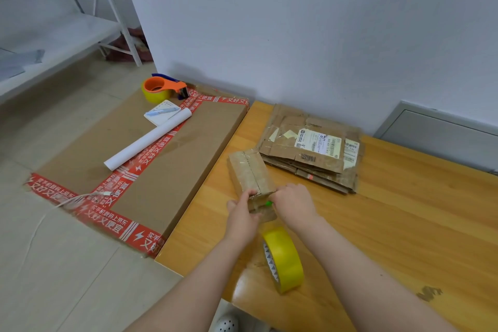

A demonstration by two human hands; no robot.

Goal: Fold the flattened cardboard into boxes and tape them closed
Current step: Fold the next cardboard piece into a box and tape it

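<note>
Small box is being pinched at its near end, left hand and right hand both clamped on it, long axis pointing away.

Soft even light, faint shadow on the wall, glare on the table, wide-angle edge bowing.

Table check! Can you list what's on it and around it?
Surface: wooden table, scuffed at the near right.
Job's things: small box, taped on top; stack of flattened cardboard behind it; yellow tape roll on edge.
Clutter: tape dispenser, notepad with pen, white paper roll, all on a big flat carton left of the table.
Hands: left hand pinches the small box's near end; right hand holds a small green thing against it.
Cables: white cord on the carton's near corner.
Surroundings: white wall, white metal shelf, tiled floor.
</note>
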